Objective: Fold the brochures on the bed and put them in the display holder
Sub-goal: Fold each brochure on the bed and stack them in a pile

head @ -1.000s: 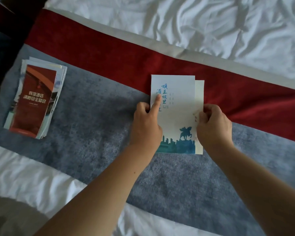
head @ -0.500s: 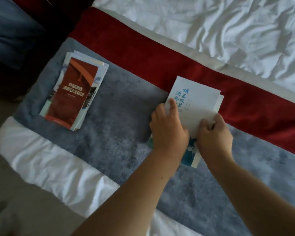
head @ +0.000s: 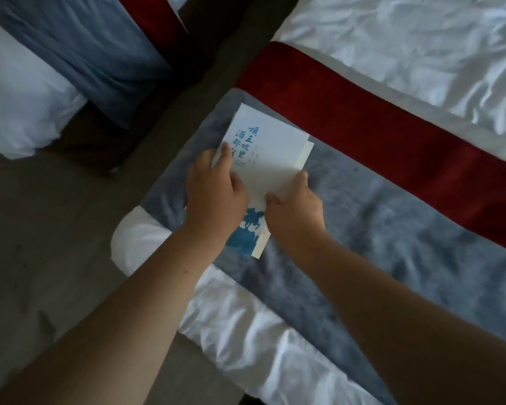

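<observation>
In the head view, the folded brochure (head: 270, 154) is seen over the grey runner (head: 377, 229), near a corner of the bed (head: 406, 45). Its left edge is gripped by the left hand (head: 216, 194), with the fingers (head: 227, 154) curled onto it. Its right edge is pinched by the right hand (head: 294, 209).

White-sheeted second bed (head: 21, 112), blue runner (head: 79, 45) draped across it, brown floor (head: 41, 244)
</observation>
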The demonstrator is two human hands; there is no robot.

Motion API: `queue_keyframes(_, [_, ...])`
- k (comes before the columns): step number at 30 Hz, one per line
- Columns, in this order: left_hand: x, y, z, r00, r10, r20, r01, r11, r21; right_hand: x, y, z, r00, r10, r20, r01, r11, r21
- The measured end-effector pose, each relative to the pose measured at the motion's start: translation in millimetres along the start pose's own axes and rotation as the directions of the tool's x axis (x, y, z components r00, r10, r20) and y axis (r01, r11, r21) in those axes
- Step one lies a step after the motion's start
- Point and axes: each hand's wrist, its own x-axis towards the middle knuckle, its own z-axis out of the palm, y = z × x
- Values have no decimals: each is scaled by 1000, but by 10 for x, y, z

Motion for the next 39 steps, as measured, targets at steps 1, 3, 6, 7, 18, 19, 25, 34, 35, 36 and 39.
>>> queue_keyframes(1, [46, -63, -2, 1000, 5, 4, -5, 1000, 6, 19, -45, 78, 1000, 2, -11, -2, 1000, -7])
queue_keyframes(3, [123, -151, 24, 1000, 4, 24, -5, 1000, 9, 62, -105, 201, 999, 7, -42, -8, 1000, -27])
queue_keyframes(6, [221, -246, 77, 998, 25, 65, -27, 999, 32, 131, -138, 315, 996, 32, -78, -37, 997, -61])
queue_keyframes(7, [247, -270, 92, 996, 48, 72, -51, 998, 44, 147, -145, 344, 995, 49, -92, -55, 996, -64])
queue_keyframes(18, [263, -452, 294, 998, 0, 60, 3, 998, -63, 229, -97, 383, 997, 6, -71, -17, 989, -147])
queue_keyframes(19, [253, -440, 326, 998, -39, 56, 44, 995, -93, 244, -88, 358, 997, 12, -78, -21, 993, -117])
queue_keyframes(25, [186, -297, 476, 992, -124, 33, 127, 979, -159, 232, 48, 232, 994, 45, -100, -42, 999, 32])
queue_keyframes(34, [-360, 368, 796, 994, 58, 98, -53, 997, -54, -73, 632, -335, 979, 19, -201, -23, 1000, -15])
queue_keyframes(35, [-470, 495, 851, 992, 69, 105, -65, 997, -46, -128, 745, -446, 977, 9, -213, -18, 999, -40])
queue_keyframes(36, [-588, 631, 910, 991, 78, 113, -72, 996, -49, -181, 870, -567, 973, -3, -230, -13, 998, -68])
queue_keyframes(39, [-968, 1094, 1104, 981, 140, 136, -127, 987, -102, -383, 1314, -988, 961, -17, -276, -23, 990, -143])
